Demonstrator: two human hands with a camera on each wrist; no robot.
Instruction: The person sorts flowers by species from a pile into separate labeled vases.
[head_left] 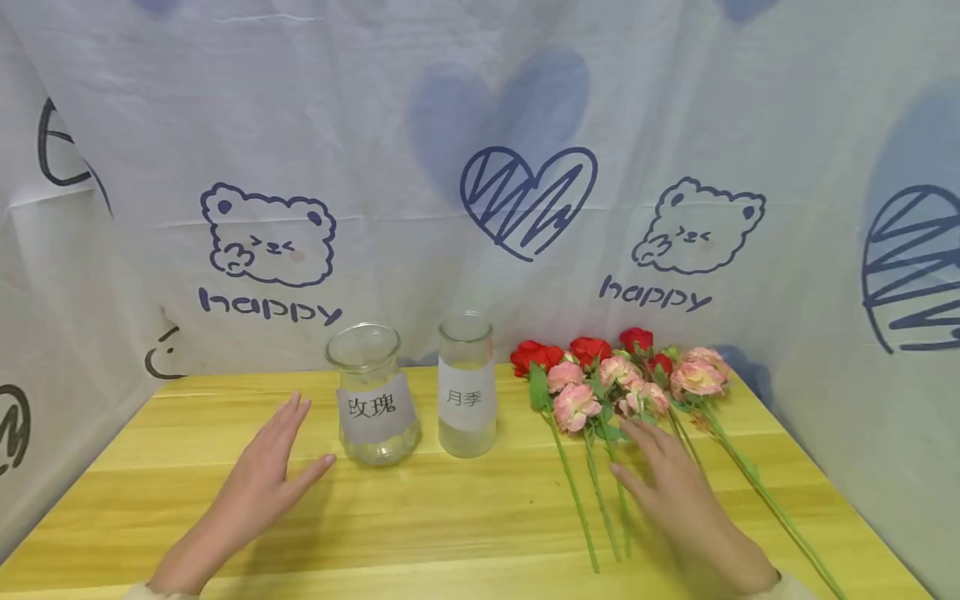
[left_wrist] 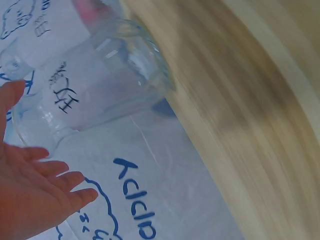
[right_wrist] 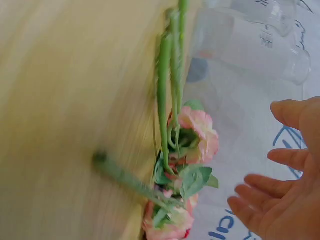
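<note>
My left hand (head_left: 262, 475), fingers extended and thumb apart, hovers left of a wide-mouthed glass vase (head_left: 365, 450) that bears a paper label with Chinese characters. To its right stands a narrower cylindrical glass vase (head_left: 467, 437), also labelled. Neither hand touches a vase. My right hand (head_left: 675, 487) is spread over the stems of the flowers, holding nothing; whether it touches them is hard to tell in the head view. Pink flowers (head_left: 576, 407) lie in front of red flowers (head_left: 537, 357) on the table. In the right wrist view, green stems (right_wrist: 164, 95) lead to pink blooms (right_wrist: 199, 132).
The wooden table (head_left: 420, 533) reaches back to a white cloth (head_left: 390, 183) printed with hearts, bears and the word happy. One long stem (head_left: 780, 504) runs toward the front right edge. Both vases stand upright near the back edge.
</note>
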